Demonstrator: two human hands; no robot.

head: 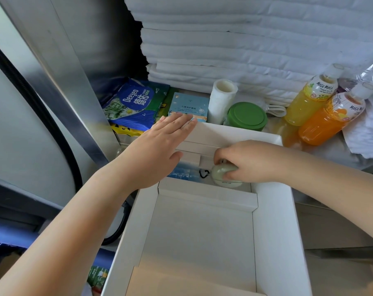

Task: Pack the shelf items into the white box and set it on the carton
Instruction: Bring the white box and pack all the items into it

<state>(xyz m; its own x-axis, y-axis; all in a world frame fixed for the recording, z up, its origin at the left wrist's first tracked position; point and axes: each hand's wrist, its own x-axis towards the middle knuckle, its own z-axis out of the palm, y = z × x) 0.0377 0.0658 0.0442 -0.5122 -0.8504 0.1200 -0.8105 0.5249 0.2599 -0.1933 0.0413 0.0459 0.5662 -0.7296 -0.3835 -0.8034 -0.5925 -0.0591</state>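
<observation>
1. I saw the white box (273,210) sitting open at the front edge of the shelf (309,154).
2. The right hand (251,161) was down inside the box at its far end, fingers curled round a pale green round thing (222,170).
3. The left hand (160,146) was flat, fingers straight and pressed together, over the box's far left corner.
4. Its fingertips reached the little blue box (188,106) behind. I could not tell if they touched it.
5. A blue tissue pack (132,103), a white roll (223,99) and a green-lidded jar (247,116) sat along the back.
6. A yellow bottle (307,101) and an orange bottle (328,120) leaned near the shelf's right edge.
</observation>
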